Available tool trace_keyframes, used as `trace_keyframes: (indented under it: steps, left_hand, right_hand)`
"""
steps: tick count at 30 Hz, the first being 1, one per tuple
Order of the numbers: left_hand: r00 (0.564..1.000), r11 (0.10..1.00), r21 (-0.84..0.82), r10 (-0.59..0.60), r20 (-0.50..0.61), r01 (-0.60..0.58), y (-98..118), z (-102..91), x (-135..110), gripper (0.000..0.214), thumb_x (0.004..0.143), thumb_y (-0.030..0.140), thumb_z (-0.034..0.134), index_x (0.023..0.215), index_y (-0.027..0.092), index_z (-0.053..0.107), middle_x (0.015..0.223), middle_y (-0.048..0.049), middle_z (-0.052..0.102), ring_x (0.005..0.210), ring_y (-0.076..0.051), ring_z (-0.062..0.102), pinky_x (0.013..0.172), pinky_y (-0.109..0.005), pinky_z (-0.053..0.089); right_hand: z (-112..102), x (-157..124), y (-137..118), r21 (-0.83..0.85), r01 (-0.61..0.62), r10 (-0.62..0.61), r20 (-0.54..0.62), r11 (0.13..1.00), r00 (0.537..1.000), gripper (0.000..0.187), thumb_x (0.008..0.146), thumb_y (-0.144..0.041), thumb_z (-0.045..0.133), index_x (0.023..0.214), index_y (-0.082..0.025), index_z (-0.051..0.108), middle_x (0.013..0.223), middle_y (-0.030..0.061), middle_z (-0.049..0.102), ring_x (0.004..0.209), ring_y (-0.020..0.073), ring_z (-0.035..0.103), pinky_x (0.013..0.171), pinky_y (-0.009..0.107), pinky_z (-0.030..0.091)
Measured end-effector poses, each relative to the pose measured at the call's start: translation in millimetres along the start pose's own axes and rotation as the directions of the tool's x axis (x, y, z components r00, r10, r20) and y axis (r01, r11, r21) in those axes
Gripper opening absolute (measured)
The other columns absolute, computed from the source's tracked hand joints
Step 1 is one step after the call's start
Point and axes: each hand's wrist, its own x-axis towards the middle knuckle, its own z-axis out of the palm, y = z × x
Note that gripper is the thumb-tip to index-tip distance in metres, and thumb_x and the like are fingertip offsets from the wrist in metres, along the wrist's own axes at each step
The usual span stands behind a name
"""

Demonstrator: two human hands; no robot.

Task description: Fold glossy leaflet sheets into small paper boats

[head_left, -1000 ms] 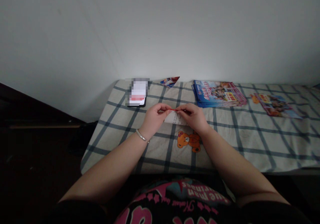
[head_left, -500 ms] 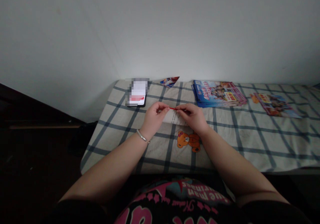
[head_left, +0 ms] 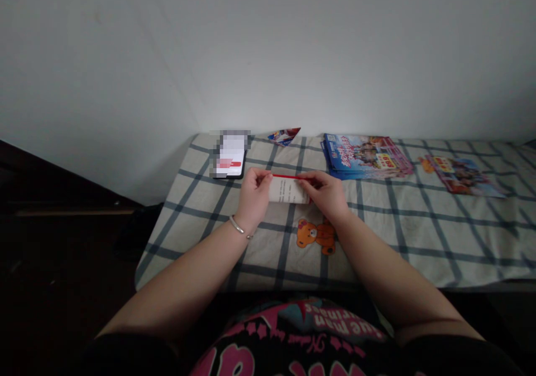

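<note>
A folded white paper sheet with a red top edge (head_left: 288,189) stands between my hands over the checked tablecloth (head_left: 377,225). My left hand (head_left: 253,196), with a silver bracelet on its wrist, pinches the paper's left end. The paper's right end is pinched by my right hand (head_left: 326,195). Both hands have their fingers closed on the sheet. Just below the paper, an orange bear print (head_left: 316,236) shows on the cloth.
A phone (head_left: 229,159) lies at the back left of the table. A small folded colourful paper (head_left: 285,136) rests near the wall. A stack of colourful leaflets (head_left: 363,156) sits at the back right, a single leaflet (head_left: 460,176) further right. A white wall rises behind.
My hands have moved apart, and the paper between them now shows wider, with its white face and red edge spread out.
</note>
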Motion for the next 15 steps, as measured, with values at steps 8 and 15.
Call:
trace_keyframes:
  steps: [8, 15]
  left_hand:
    - [0.997, 0.997, -0.037, -0.074, -0.029, 0.073, -2.9, 1.0, 5.9, 0.005, 0.083, 0.019, 0.060, 0.086, 0.018, 0.056, 0.075, 0.0024, 0.058, 0.068, -0.012, 0.056, 0.063, -0.023, 0.045]
    - [0.983, 0.961, 0.254, 0.068, 0.169, -0.110, 6.6, -8.5, 14.7, 0.001, 0.084, 0.018, 0.061, 0.084, 0.018, 0.061, 0.078, 0.0007, 0.064, 0.073, -0.014, 0.060, 0.070, -0.027, 0.049]
  right_hand:
    - [-0.7, 4.6, 9.1, 0.044, -0.085, 0.084, 0.003, 0.995, 0.996, 0.021, 0.080, -0.037, 0.066, 0.092, -0.023, 0.075, 0.088, 0.0037, 0.076, 0.075, 0.0176, 0.069, 0.067, 0.030, 0.055]
    - [-7.2, 11.3, 11.6, -0.046, -0.120, 0.119, -0.011, 0.992, 0.993, 0.019, 0.081, -0.033, 0.064, 0.092, -0.022, 0.075, 0.087, 0.0031, 0.076, 0.076, 0.0184, 0.069, 0.071, 0.032, 0.054]
